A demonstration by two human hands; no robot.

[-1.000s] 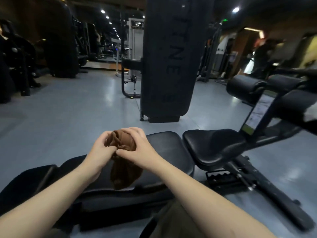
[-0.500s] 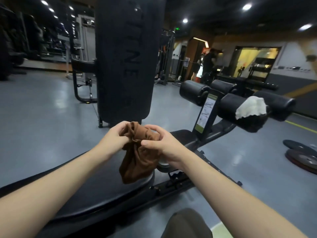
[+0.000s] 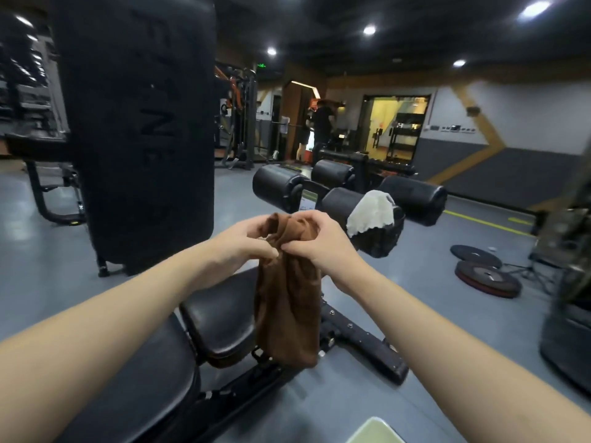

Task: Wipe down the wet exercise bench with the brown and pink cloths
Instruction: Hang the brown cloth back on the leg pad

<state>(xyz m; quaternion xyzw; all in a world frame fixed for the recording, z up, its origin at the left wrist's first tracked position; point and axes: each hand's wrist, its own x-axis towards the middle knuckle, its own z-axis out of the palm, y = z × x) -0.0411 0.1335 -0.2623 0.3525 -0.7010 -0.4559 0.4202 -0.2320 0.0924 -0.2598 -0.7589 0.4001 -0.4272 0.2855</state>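
A brown cloth point(image 3: 287, 302) hangs in the air above the black exercise bench point(image 3: 220, 318). My left hand point(image 3: 243, 241) grips its bunched top from the left and my right hand point(image 3: 316, 241) pinches it from the right. The cloth's lower part droops over the gap between the seat pad and the bench frame. A pale, whitish cloth point(image 3: 371, 212) lies draped over one of the bench's black roller pads point(image 3: 412, 196) ahead of my hands.
A tall black punching bag point(image 3: 137, 129) stands on its frame at the left. Weight plates point(image 3: 486, 276) lie on the grey floor to the right. A person point(image 3: 319, 126) stands far back near gym machines. A dark machine point(image 3: 572, 282) fills the right edge.
The view swung right along the bench toward the roller pads. Both hands stayed on the brown cloth and lifted it, so more of it hangs down unfolded.
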